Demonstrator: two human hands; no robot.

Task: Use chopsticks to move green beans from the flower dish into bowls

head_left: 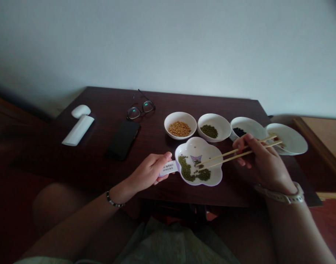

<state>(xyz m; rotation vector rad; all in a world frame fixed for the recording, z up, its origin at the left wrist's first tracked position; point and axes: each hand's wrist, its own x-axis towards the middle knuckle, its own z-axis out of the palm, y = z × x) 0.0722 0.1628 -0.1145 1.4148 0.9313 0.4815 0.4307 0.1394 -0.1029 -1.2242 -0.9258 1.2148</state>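
Green mung beans lie in a flower-shaped white dish, held in front of bowls of soybeans, mung beans and black beans on a dark wooden table. The left hand curls around the dish's tab handle; the right hand pinches bamboo chopsticks, tips over the dish.

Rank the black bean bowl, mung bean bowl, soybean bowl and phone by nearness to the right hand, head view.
Right hand:
1. Black bean bowl: ahead.
2. Mung bean bowl: leftward.
3. Soybean bowl: farther left.
4. Phone: far left.
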